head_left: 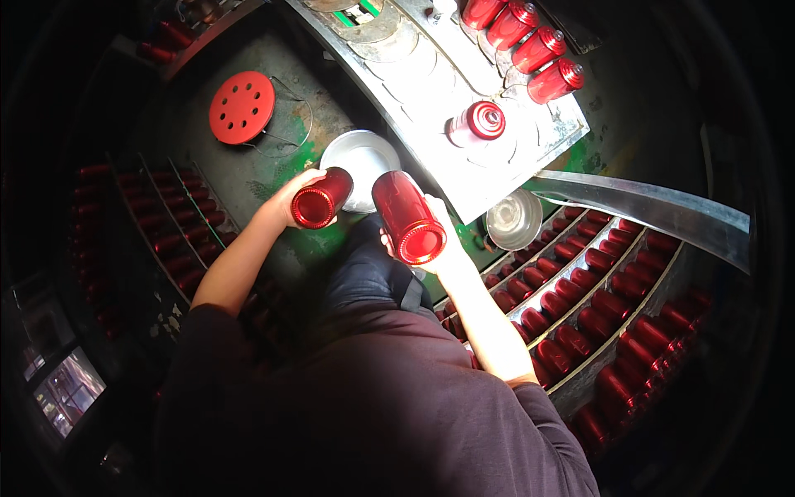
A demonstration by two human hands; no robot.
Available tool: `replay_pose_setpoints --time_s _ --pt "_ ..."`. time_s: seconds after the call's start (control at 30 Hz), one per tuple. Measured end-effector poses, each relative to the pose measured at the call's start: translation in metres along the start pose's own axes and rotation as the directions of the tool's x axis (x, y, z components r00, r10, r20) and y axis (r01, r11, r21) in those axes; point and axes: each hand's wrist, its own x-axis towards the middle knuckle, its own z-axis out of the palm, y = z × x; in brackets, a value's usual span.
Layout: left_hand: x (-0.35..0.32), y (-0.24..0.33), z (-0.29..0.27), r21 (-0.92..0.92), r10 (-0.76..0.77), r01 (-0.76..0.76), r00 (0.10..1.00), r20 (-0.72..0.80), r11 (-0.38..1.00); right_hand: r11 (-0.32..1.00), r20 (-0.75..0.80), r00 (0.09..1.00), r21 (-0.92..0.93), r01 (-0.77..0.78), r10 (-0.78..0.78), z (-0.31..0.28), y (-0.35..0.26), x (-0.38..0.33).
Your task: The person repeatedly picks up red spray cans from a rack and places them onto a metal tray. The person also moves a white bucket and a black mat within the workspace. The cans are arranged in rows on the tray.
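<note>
My left hand [286,201] is wrapped round a dark red metal flask [332,190], its round ridged base tilted toward me. In my right hand [440,236] is a second shiny red metal flask [401,201], also with its ringed base facing me. Both flasks are held side by side above my lap, apart from each other. Just beyond them a pale metal basin [363,149] sits low, partly covered by the flasks. A single red flask [478,124] stands on the brightly lit metal bench [451,170] to the right.
Several red flasks [538,51] stand in a row along the bench's far side. A red stool with holes [242,108] is at the far left. A steel pot [514,220] lies below the bench corner, near a curved metal strip [654,205]. Racks of red flasks [592,302] flank me.
</note>
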Motion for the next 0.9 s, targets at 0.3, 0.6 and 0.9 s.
replay_pose_setpoints --time_s 0.3,0.6,0.9 --pt "-0.018 0.042 0.002 -0.013 0.06 -0.059 0.99 0.127 0.998 0.671 -0.071 0.964 0.731 -0.126 0.258 0.02 -0.095 0.04" --pt "0.005 0.093 0.12 0.594 0.743 -0.752 0.565 0.358 0.286 0.984 -0.648 0.761 0.151 0.091 0.029 -0.052 -0.102 0.074" --pt "0.152 0.122 0.24 0.677 0.84 -0.619 0.05 0.54 -0.398 0.888 -0.844 0.386 -0.445 -0.116 -0.373 -0.088 -0.216 0.1"
